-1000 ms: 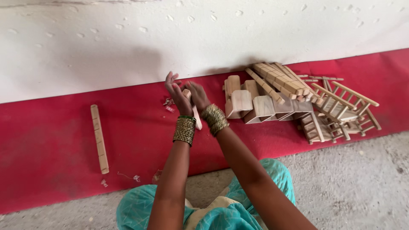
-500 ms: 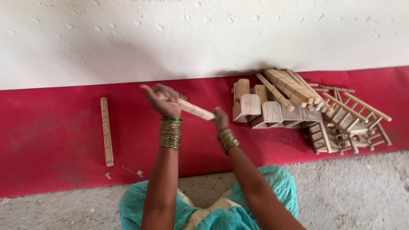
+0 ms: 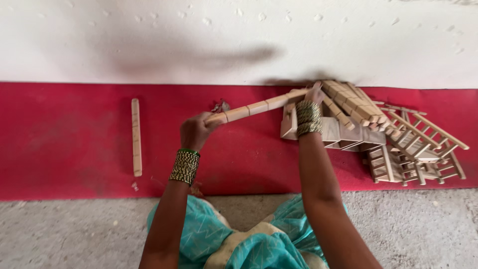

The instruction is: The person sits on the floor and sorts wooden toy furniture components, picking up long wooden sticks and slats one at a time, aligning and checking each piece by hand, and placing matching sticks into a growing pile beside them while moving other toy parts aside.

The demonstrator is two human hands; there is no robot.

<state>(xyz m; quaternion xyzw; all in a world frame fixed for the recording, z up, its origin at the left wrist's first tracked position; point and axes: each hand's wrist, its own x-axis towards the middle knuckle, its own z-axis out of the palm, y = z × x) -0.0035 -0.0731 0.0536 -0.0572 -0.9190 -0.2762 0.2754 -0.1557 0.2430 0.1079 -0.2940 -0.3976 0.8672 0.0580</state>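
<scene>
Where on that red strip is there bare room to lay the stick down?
Bare red strip lies left of the lone stick, and between it and the left hand. Right of the right hand, the block pile and small wooden ladders crowd it.

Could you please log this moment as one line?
left hand: grips stick | right hand: at stick's far end | wood pile: right | spare stick: left, on red band
</scene>
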